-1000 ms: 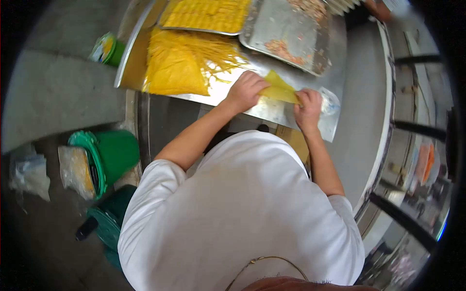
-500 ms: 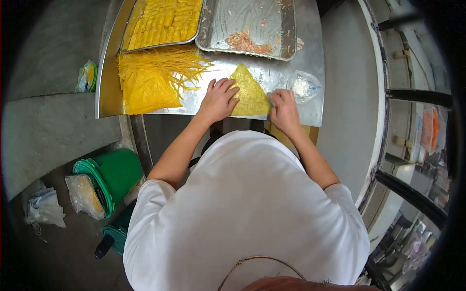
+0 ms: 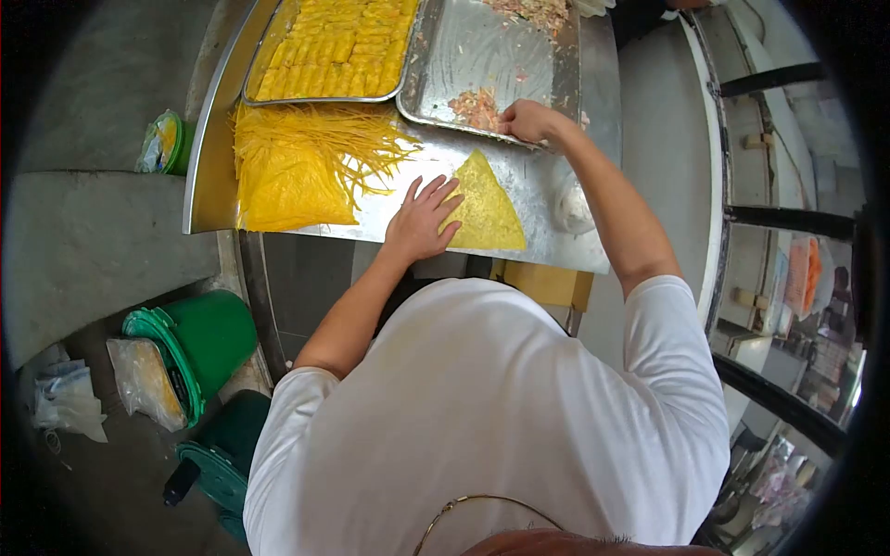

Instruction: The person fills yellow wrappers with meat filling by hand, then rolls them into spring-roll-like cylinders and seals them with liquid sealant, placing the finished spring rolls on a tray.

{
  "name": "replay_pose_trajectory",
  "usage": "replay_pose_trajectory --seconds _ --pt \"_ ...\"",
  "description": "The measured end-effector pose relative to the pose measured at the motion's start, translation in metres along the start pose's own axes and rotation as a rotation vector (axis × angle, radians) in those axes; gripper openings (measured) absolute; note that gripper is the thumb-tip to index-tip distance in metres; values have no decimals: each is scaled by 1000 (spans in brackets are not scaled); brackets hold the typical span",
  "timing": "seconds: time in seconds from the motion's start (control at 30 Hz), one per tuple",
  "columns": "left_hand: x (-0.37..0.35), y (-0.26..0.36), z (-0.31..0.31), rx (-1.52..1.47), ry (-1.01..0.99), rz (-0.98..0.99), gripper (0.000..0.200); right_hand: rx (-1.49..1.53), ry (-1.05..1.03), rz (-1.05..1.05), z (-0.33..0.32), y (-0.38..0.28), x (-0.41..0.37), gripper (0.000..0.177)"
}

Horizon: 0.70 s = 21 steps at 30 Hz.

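Note:
A yellow triangular wrapper sheet (image 3: pixel 487 206) lies flat near the front edge of the metal table. My left hand (image 3: pixel 425 220) rests palm down with fingers spread, its fingertips at the sheet's left edge. Up and to the right, my right hand (image 3: pixel 534 121) reaches over the near rim of a metal tray (image 3: pixel 487 54). Its fingers are curled into a small mound of pinkish shredded filling (image 3: pixel 474 107); the fingertips are partly hidden. More filling (image 3: pixel 530 13) is heaped at the tray's far end.
A second tray (image 3: pixel 324 99) holds rows of yellow rolls (image 3: pixel 338 51). Yellow sheets with fringed strips (image 3: pixel 292 181) lie at the left. A clear bag with white contents (image 3: pixel 573 206) sits beneath my right forearm. Green buckets (image 3: pixel 218 329) stand on the floor at left.
My right hand has left the wrapper's right corner and moved up into the tray's filling. My left hand stays at the wrapper's left edge. The view has shifted slightly.

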State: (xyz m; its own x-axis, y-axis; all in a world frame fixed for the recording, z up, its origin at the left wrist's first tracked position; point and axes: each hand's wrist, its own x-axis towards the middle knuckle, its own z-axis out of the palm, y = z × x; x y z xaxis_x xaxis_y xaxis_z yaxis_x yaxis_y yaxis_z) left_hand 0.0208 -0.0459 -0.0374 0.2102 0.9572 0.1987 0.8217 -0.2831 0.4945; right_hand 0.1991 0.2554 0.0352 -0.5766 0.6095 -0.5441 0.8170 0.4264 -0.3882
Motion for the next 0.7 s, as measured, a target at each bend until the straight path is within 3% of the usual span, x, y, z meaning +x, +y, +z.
replay_pose_trajectory --seconds 0.23,0.33,0.4,0.43,0.5,0.7 --pt "0 -1 -1 -18 12 7 49 -82 -109 -52 -7 -11 3 32" --pt "1 -1 -1 -13 8 12 49 3 -267 19 -29 -13 -8 19" --pt "0 -2 1 -17 30 19 50 483 -341 -114 -40 -5 -11 14" --pt "-1 -2 1 -14 30 21 50 484 -339 -116 -42 -6 -16 14" --pt "-1 -1 3 -32 85 15 49 810 -227 -56 -50 -7 -30 16" --pt "-10 -4 1 -78 186 8 40 1041 -196 -200 -27 4 -49 21"
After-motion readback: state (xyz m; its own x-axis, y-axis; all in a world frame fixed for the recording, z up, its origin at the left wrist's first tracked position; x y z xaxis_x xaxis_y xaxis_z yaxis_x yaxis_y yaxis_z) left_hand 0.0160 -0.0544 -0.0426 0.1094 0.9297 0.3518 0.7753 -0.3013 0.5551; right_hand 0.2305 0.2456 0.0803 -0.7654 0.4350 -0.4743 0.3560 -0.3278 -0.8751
